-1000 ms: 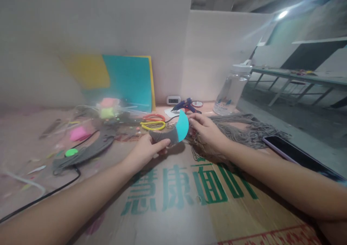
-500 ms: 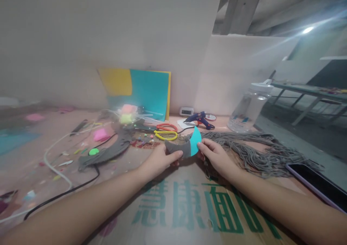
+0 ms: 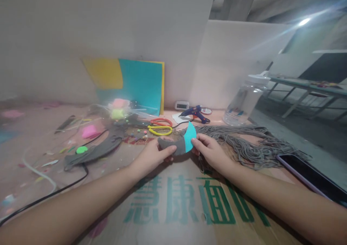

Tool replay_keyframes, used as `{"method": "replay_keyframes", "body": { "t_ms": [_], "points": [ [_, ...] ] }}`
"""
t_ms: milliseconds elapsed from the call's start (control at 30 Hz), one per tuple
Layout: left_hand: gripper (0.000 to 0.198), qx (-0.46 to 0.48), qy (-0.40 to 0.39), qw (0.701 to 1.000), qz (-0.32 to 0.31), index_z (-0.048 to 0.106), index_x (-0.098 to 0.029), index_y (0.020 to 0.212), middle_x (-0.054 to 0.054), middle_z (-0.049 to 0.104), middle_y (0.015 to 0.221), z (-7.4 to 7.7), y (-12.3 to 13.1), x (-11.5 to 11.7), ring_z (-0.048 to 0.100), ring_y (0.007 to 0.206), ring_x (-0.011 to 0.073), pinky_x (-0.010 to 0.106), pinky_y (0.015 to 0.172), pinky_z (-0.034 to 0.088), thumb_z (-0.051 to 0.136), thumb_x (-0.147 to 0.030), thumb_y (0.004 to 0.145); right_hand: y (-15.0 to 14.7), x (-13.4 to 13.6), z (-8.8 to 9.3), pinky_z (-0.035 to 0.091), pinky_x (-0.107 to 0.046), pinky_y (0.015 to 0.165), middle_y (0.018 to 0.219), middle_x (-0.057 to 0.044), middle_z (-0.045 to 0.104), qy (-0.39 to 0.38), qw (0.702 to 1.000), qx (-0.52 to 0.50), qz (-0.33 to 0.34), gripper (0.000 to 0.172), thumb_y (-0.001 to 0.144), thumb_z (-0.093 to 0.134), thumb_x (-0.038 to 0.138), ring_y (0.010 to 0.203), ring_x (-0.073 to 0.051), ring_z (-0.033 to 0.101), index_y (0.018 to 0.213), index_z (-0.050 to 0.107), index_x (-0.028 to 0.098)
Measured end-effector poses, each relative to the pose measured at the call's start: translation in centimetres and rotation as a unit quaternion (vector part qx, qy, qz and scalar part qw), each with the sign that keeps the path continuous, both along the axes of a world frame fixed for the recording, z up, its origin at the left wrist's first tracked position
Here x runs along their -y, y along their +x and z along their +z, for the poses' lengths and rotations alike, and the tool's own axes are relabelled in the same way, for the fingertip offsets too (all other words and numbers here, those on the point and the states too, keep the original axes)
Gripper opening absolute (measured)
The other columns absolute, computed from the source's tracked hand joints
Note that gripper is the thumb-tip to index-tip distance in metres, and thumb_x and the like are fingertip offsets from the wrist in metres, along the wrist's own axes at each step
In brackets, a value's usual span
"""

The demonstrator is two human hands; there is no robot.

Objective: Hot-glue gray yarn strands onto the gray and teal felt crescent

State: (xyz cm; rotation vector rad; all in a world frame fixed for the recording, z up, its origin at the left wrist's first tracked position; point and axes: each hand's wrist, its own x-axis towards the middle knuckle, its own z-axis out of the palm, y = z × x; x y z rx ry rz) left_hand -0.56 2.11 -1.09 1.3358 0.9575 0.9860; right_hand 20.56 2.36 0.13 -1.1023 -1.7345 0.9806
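Note:
Between my hands is a crescent-shaped piece, mostly covered in grey cord, with a bare turquoise tip at its right end. My left hand is closed on its grey left part, thumb on top. My right hand pinches the turquoise end, and a strand of grey cord hangs beneath it. To the left lies a larger grey crescent with a bright green round piece at its edge. Behind the held piece are scissors with red and yellow handles and a dark blue glue gun.
A heap of grey cord and a phone lie at right, with a clear bottle behind. Turquoise and yellow sheets lean on the wall near a small digital timer. A black cable and scraps spread at left.
The camera view has shifted, so everything sits a little further left and higher. Both hands keep their hold on the crescent, which is tilted slightly differently.

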Motion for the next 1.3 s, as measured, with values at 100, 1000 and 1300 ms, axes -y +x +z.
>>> {"method": "replay_keyframes", "body": {
  "t_ms": [100,1000,1300],
  "points": [
    [0.047,0.020,-0.016,0.999,0.021,0.052,-0.020,0.105,-0.004,0.061,0.072,0.22,0.06,0.18,0.060,0.054,0.0110,0.022,0.052,0.048,0.076,-0.040,0.070,-0.07,0.11,0.15,0.037,-0.026,0.057,0.060,0.002,0.049,-0.002,1.000,-0.002,-0.002,0.037,0.088,0.053,0.051,0.057,-0.012,0.045,0.067,0.049,0.020],
    [0.028,-0.210,0.183,0.960,0.004,0.069,-0.018,0.089,0.002,0.071,0.085,0.62,-0.51,0.91,0.062,0.076,0.0171,0.026,0.067,0.046,0.056,-0.043,0.088,0.05,0.64,0.30,0.040,-0.024,0.058,0.061,0.002,0.054,0.034,0.998,0.039,0.029,0.033,0.094,0.048,0.040,0.058,-0.012,0.051,0.068,0.051,0.019],
    [0.030,-0.091,0.068,0.993,0.035,0.059,-0.018,0.094,0.000,0.066,0.078,0.05,-0.50,0.31,0.057,0.062,0.0126,0.022,0.055,0.039,0.057,-0.047,0.087,-0.07,0.67,0.18,0.044,-0.025,0.060,0.073,0.000,0.060,0.065,0.997,0.043,-0.020,0.013,0.090,0.055,0.030,0.065,-0.013,0.055,0.083,0.059,0.019]
  ]
}}
